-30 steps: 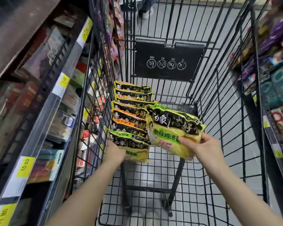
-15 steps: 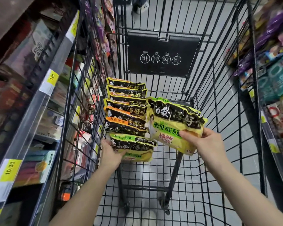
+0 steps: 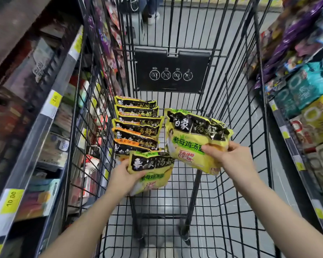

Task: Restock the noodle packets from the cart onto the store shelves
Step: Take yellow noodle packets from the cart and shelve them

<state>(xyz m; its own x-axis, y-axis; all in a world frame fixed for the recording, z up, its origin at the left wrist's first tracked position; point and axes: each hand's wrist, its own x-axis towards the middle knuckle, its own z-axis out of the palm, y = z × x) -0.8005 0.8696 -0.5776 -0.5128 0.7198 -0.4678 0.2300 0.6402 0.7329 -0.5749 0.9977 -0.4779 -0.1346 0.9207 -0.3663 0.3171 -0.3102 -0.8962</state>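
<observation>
Left hand had just pulled the front noodle packet off the row in the cart, gripping it now. Right hand still clutched another packet, so both looked shelf-ready

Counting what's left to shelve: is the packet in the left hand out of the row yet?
Out. The left hand holds its packet lifted in front of the row in the cart.

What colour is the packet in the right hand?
Yellow-green with a black top band, the packet seen clearest in head view.
</observation>
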